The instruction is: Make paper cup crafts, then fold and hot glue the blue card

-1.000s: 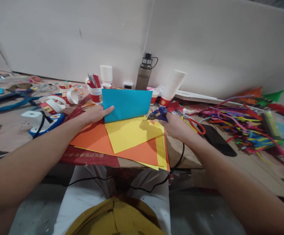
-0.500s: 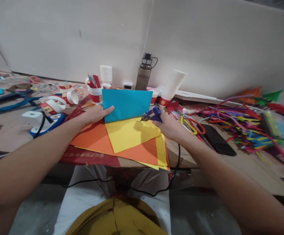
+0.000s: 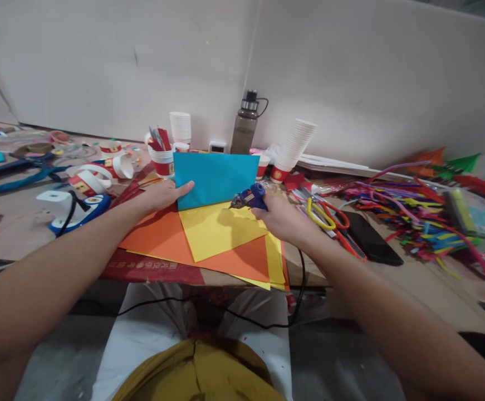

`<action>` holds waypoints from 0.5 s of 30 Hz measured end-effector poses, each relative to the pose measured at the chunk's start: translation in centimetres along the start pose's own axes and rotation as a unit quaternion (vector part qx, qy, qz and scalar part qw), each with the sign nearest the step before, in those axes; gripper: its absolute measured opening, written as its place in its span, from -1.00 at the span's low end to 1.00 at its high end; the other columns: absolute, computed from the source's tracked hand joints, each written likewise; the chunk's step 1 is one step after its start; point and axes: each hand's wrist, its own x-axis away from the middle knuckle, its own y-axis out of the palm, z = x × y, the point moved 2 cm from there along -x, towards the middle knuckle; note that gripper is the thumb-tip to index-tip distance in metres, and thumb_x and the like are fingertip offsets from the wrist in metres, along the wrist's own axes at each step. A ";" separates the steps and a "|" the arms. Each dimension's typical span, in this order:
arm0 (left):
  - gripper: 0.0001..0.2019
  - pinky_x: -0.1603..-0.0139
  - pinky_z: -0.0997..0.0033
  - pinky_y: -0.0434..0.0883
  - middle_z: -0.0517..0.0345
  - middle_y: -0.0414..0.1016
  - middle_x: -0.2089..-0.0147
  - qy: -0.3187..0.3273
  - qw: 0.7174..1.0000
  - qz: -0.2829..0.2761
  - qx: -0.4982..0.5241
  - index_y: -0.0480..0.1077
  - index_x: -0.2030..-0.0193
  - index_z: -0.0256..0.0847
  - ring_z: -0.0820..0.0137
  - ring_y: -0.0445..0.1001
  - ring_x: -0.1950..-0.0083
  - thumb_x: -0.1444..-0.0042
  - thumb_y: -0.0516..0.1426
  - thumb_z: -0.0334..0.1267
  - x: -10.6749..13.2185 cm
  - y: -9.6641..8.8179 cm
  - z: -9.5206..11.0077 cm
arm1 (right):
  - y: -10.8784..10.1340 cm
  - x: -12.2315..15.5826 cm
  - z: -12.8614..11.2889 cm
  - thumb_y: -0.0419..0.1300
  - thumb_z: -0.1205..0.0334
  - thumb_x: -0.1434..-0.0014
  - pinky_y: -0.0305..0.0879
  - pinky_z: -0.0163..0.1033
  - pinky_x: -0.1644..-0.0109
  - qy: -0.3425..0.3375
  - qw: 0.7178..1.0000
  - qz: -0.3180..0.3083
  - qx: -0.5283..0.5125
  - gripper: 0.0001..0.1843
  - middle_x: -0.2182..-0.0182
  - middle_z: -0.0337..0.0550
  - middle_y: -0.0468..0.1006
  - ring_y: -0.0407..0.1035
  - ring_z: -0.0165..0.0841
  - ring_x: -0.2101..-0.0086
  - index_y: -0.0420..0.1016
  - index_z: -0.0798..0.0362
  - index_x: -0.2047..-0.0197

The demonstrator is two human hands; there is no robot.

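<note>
A blue sheet of paper (image 3: 217, 177) stands raised at the far edge of a yellow sheet (image 3: 215, 234). My left hand (image 3: 167, 195) grips the blue sheet at its left end, thumb on the front and the other fingers hidden behind. In my right hand (image 3: 278, 214) is a blue hot glue gun (image 3: 250, 197), its nozzle pointing left just above the yellow sheet, close to the blue sheet's lower edge. I cannot tell whether the nozzle touches the paper. Orange sheets (image 3: 158, 236) lie beneath the yellow one. A black cord (image 3: 302, 284) hangs from the glue gun's side.
Behind the paper stand a water bottle (image 3: 244, 131), a cup holding red sticks (image 3: 161, 159) and a tall stack of paper cups (image 3: 294, 150). Scissors (image 3: 321, 214), a black phone (image 3: 371, 239) and colourful pipe cleaners (image 3: 417, 217) lie right. Cut cup rings (image 3: 89, 181) lie left.
My right hand has moved the glue gun a little to the left along the blue sheet's lower edge. My left hand and the blue sheet have stayed almost in place.
</note>
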 end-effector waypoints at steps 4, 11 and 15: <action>-0.34 -0.19 0.16 0.23 -0.03 0.36 -0.18 0.008 1.000 -0.004 0.006 0.35 -0.13 -0.17 0.15 0.35 -0.16 -0.04 -0.03 0.25 0.1 -0.1 0.2 | 0.4 0.3 -0.9 0.04 0.11 -0.19 0.21 -0.28 0.24 -0.026 0.999 -0.009 -0.037 -0.70 0.18 0.04 0.53 0.39 -0.22 0.21 0.38 0.11 0.10; -0.34 -0.15 0.23 0.28 0.03 0.42 -0.13 -0.005 1.000 0.006 -0.001 0.37 -0.12 -0.16 0.16 0.39 -0.12 -0.03 -0.01 0.25 0.2 0.0 0.4 | -0.5 0.4 1.6 0.04 0.07 -0.16 0.21 -0.23 0.28 0.022 1.000 0.008 0.007 -0.69 0.22 0.07 0.52 0.39 -0.16 0.25 0.40 0.10 0.16; -0.36 -0.13 0.25 0.30 0.06 0.45 -0.10 -0.001 1.000 -0.007 -0.007 0.38 -0.11 -0.13 0.16 0.42 -0.09 -0.01 0.01 0.24 0.5 -0.1 1.0 | -0.5 0.5 3.7 0.07 0.09 -0.12 0.21 -0.27 0.35 0.050 0.998 0.022 -0.035 -0.73 0.31 -0.01 0.52 0.38 -0.24 0.33 0.43 0.10 0.23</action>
